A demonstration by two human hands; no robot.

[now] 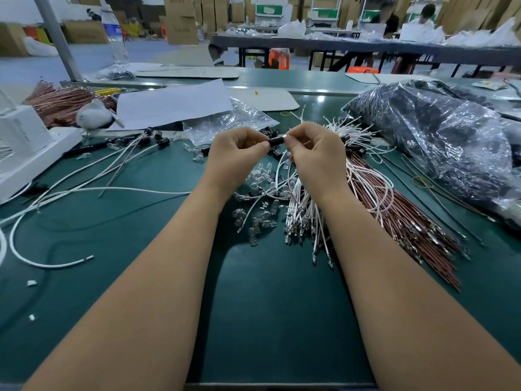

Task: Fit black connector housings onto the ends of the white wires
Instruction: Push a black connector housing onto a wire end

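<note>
Green matting covers my bench [267,292], stock spread within reach. At frame centre my left hand [236,153] pinches a black housing [276,141] steady while my right hand [315,153] feeds in a white wire [277,172], its mates bundled [307,210] just below.

Light: even, fairly bright indoor light from overhead falls across the green counter [267,292].
Glare: a small white hotspot shines on the counter's far part, and bright flecks scatter over the dark plastic bag [428,128] at right.
Shadows: soft, dark shadows lie under both forearms; a broad one pools between them on the counter.
Focus: the left hand [235,153] and right hand [317,153] are reasonably sharp, the white wires [306,213] slightly soft.
Background: cardboard boxes [180,19] and two seated people [408,15] are blurred and hazy.
Distortion: wide-angle stretch enlarges the forearms near the bottom and tilts the grey post [55,35] at left.
</note>
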